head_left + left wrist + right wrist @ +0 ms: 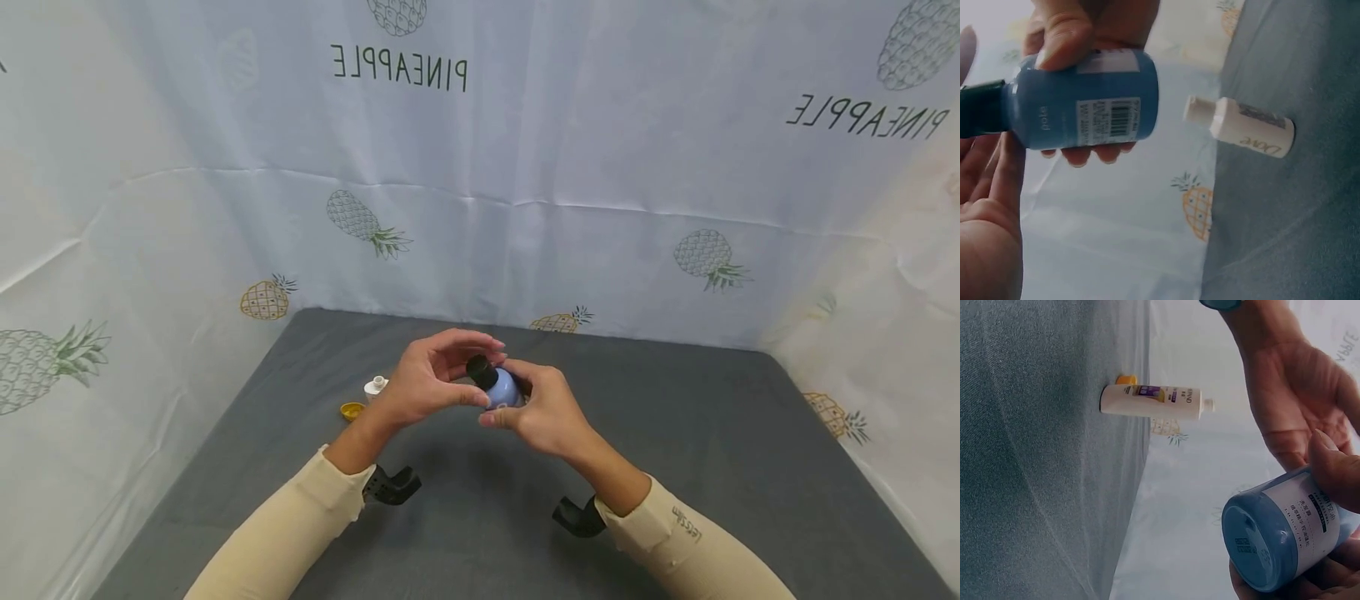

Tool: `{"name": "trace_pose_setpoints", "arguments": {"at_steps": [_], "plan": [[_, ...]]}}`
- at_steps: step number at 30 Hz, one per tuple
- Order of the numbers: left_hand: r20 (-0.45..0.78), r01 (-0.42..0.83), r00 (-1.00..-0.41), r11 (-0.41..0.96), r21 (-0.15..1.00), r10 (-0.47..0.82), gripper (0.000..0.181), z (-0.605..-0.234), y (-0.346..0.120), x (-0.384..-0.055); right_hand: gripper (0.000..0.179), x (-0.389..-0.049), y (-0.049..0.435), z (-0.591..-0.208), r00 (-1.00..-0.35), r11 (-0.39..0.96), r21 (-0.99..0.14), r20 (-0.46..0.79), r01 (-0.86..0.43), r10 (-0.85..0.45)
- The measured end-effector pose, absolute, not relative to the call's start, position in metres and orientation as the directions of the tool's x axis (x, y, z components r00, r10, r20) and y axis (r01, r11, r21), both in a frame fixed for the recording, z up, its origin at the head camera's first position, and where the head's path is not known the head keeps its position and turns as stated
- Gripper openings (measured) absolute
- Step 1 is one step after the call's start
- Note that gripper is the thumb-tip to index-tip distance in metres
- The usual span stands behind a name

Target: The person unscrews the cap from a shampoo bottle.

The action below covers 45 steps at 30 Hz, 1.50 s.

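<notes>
My right hand grips a blue bottle around its body, thumb on one side and fingers on the other. The bottle is tilted above the table, its black cap toward my left hand. Around that cap the left hand is loosely cupped; in the right wrist view its palm faces the bottle with the fingers relaxed. A label with a barcode shows on the bottle's side. The flat blue base faces the right wrist camera.
On the grey table, a white bottle with an uncovered neck stands at the left beside a yellow cap. A smaller white bottle marked Dove stands beyond the right hand. Pineapple-print curtains enclose the table's back and sides.
</notes>
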<state>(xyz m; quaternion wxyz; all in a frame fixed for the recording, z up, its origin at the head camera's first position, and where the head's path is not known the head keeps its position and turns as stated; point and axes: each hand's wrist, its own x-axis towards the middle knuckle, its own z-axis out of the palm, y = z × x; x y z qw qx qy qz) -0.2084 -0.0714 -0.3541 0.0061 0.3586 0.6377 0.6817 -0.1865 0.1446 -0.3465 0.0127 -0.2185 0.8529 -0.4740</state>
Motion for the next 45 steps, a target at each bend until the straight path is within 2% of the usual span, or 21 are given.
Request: {"name": "trace_pose_setpoints", "arguments": {"at_steps": [4,7,11,14,18,21,26,30,36,41,45], "plan": [[0.487,0.428,-0.713,-0.238,0.872,0.505,0.052,-0.353,-0.075,-0.21,0.07,-0.187,0.145,-0.346,-0.902,0.455,-0.811,0.19,-0.367,-0.389],[0.499,0.431,-0.72,-0.253,0.866,0.482,0.045,-0.354,-0.076,-0.211,0.077,-0.186,0.144,-0.345,-0.901,0.457,-0.811,0.184,-0.364,-0.392],[0.523,0.454,-0.738,-0.26,0.852,0.426,0.044,-0.357,-0.073,-0.211,0.076,-0.185,0.143,-0.345,-0.907,0.464,-0.813,0.175,-0.352,-0.382],[0.53,0.458,-0.748,-0.269,0.848,0.398,0.05,-0.36,-0.068,-0.211,0.075,-0.185,0.142,-0.346,-0.912,0.465,-0.816,0.174,-0.344,-0.371],[0.507,0.436,-0.763,-0.261,0.861,0.401,0.066,-0.363,-0.063,-0.209,0.076,-0.186,0.142,-0.348,-0.915,0.468,-0.814,0.176,-0.343,-0.364],[0.507,0.426,-0.75,-0.277,0.861,0.424,0.073,-0.365,-0.063,-0.207,0.074,-0.188,0.144,-0.349,-0.913,0.469,-0.813,0.177,-0.347,-0.369],[0.552,0.439,-0.704,-0.336,0.833,0.447,0.058,-0.366,-0.065,-0.208,0.073,-0.189,0.145,-0.349,-0.912,0.465,-0.818,0.163,-0.338,-0.377],[0.577,0.484,-0.71,-0.315,0.816,0.403,0.048,-0.367,-0.065,-0.208,0.076,-0.188,0.145,-0.347,-0.91,0.473,-0.812,0.159,-0.342,-0.384],[0.586,0.516,-0.735,-0.28,0.81,0.34,0.051,-0.368,-0.059,-0.206,0.074,-0.188,0.144,-0.347,-0.912,0.482,-0.806,0.163,-0.343,-0.376],[0.604,0.497,-0.705,-0.348,0.795,0.373,0.057,-0.371,-0.059,-0.205,0.071,-0.189,0.145,-0.349,-0.908,0.479,-0.805,0.168,-0.351,-0.383],[0.625,0.483,-0.678,-0.407,0.775,0.386,0.044,-0.372,-0.062,-0.204,0.071,-0.189,0.146,-0.349,-0.903,0.471,-0.807,0.169,-0.357,-0.396]]}}
